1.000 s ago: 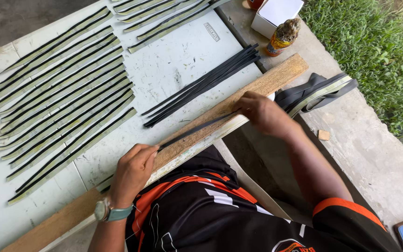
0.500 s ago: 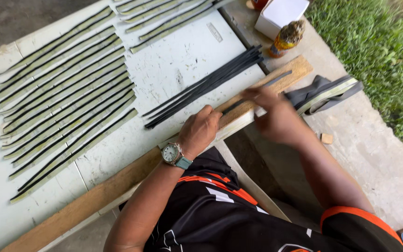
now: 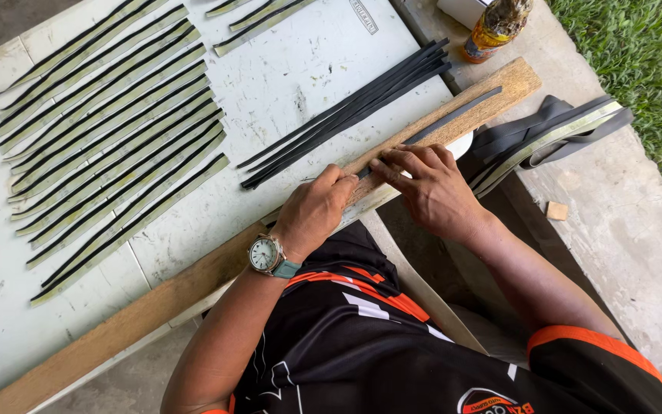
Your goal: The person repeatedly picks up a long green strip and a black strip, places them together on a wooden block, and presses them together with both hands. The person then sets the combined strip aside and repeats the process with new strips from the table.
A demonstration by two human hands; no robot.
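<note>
While both the left hand (image 3: 317, 208) and right hand (image 3: 430, 188) press it flat, the black strip (image 3: 453, 117) runs diagonally along the plank (image 3: 155, 303).

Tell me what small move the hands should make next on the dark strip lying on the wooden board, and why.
Probably slide the right hand up along the thin dark strip, pressing it flat on the long wooden board. Both hands sit close together at its lower end, the left hand pinning it, while the upper stretch lies untouched.

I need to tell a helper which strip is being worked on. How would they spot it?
Find the long wooden plank along the white table's near edge. One dark strip lies on it, under the right hand; unlike the loose black bundle nearby, it lies alone.
</note>
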